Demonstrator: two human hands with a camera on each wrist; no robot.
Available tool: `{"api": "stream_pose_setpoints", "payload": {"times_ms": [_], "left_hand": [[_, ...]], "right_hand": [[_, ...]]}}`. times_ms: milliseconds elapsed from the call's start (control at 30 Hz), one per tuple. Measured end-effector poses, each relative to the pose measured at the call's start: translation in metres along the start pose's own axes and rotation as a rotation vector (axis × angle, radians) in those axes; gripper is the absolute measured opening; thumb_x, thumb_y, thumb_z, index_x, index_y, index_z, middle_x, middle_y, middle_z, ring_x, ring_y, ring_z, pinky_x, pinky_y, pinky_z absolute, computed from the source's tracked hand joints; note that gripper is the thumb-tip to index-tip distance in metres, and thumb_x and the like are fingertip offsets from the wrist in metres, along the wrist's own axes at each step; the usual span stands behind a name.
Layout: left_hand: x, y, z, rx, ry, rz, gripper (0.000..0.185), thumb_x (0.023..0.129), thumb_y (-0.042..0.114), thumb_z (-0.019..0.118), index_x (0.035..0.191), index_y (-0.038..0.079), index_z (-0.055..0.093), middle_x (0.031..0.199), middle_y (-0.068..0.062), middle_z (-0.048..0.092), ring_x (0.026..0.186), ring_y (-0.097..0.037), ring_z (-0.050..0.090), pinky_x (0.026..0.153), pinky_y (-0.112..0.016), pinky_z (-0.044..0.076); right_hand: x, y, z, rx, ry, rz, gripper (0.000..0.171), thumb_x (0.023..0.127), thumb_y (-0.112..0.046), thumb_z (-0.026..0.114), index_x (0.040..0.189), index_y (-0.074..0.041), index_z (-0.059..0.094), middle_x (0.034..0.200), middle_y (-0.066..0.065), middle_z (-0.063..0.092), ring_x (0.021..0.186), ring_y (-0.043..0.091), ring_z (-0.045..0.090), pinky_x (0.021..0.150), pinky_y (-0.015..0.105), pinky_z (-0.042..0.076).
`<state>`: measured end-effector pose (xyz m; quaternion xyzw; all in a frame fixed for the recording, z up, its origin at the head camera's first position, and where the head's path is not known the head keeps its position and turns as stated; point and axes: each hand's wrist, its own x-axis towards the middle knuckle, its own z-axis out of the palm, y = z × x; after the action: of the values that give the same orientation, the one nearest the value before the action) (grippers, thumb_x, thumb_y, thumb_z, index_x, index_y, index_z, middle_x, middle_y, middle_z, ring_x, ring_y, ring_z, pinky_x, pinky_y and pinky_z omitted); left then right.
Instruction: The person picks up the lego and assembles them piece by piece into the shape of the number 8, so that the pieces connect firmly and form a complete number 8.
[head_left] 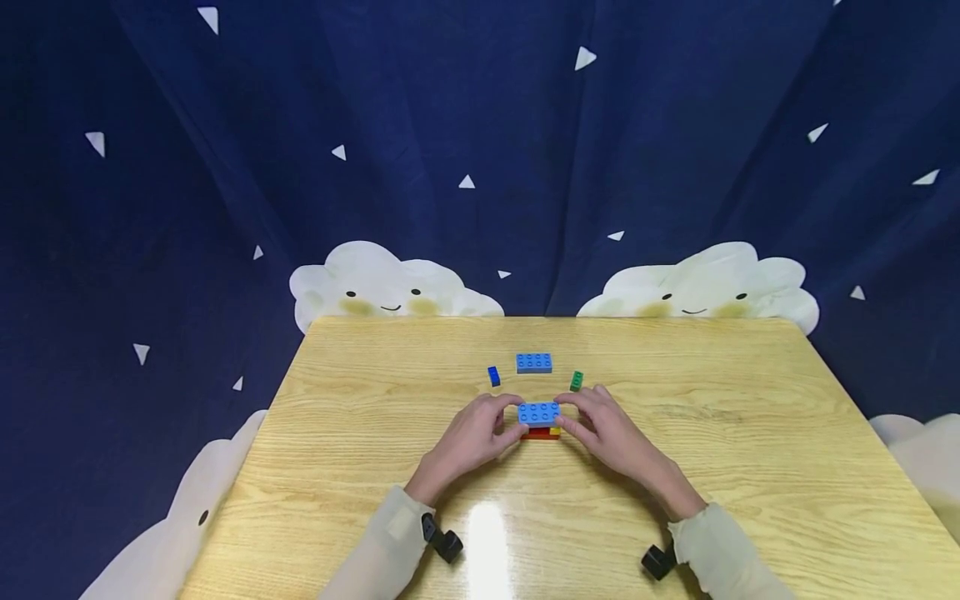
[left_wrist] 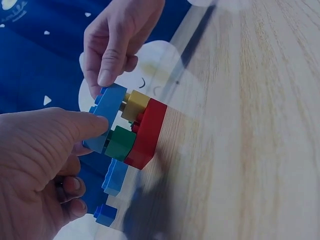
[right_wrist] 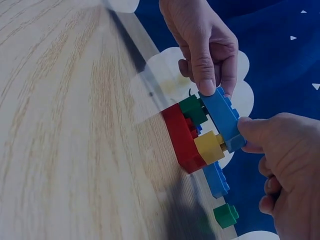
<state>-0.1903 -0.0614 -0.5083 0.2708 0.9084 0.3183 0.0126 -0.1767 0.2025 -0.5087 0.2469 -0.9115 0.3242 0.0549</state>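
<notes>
A light blue eight-stud brick (head_left: 538,412) lies on top of a small stack at the middle of the table. Under it sit a yellow brick (left_wrist: 135,104) and a green brick (left_wrist: 120,142) on a red base brick (left_wrist: 148,131). My left hand (head_left: 507,417) pinches the blue brick's left end, thumb on its edge. My right hand (head_left: 573,417) pinches the right end. In the right wrist view the blue brick (right_wrist: 223,118) stands slightly tilted over the yellow brick (right_wrist: 210,146) and the green brick (right_wrist: 193,110).
Behind the stack on the wooden table (head_left: 750,433) lie a second light blue brick (head_left: 534,362), a small dark blue brick (head_left: 493,376) and a small green brick (head_left: 576,381). A dark blue curtain with cloud shapes (head_left: 390,283) hangs behind the table.
</notes>
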Motion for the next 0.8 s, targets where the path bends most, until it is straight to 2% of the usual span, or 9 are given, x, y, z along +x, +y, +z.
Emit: {"api": "stream_pose_setpoints", "payload": {"times_ms": [300, 567, 800], "left_hand": [[-0.0004, 0.0, 0.001, -0.012, 0.003, -0.004, 0.038, 0.099, 0.033, 0.073, 0.133, 0.015, 0.069, 0.075, -0.003, 0.058, 0.064, -0.009, 0.044, 0.056, -0.023, 0.034], [0.0006, -0.001, 0.002, 0.017, 0.009, 0.01, 0.039, 0.099, 0.034, 0.074, 0.133, 0.015, 0.069, 0.07, 0.006, 0.051, 0.062, -0.008, 0.043, 0.055, -0.023, 0.034], [0.0017, 0.0001, 0.0003, 0.002, -0.006, -0.004, 0.039, 0.099, 0.033, 0.074, 0.133, 0.015, 0.07, 0.069, 0.007, 0.049, 0.06, -0.007, 0.042, 0.054, -0.023, 0.033]], "right_hand": [[0.0013, -0.0009, -0.0006, 0.007, -0.011, 0.004, 0.031, 0.102, -0.03, 0.07, 0.128, -0.013, 0.071, 0.081, -0.012, 0.048, 0.083, 0.012, 0.04, 0.071, 0.028, 0.037], [0.0005, -0.0001, 0.0012, 0.005, 0.01, -0.009, 0.03, 0.1, -0.027, 0.073, 0.125, -0.012, 0.072, 0.079, -0.012, 0.048, 0.081, 0.011, 0.04, 0.071, 0.028, 0.036], [0.0, 0.0028, 0.0029, 0.013, 0.014, -0.003, 0.03, 0.1, -0.028, 0.073, 0.125, -0.013, 0.072, 0.078, -0.013, 0.047, 0.08, 0.01, 0.04, 0.068, 0.027, 0.037]]}}
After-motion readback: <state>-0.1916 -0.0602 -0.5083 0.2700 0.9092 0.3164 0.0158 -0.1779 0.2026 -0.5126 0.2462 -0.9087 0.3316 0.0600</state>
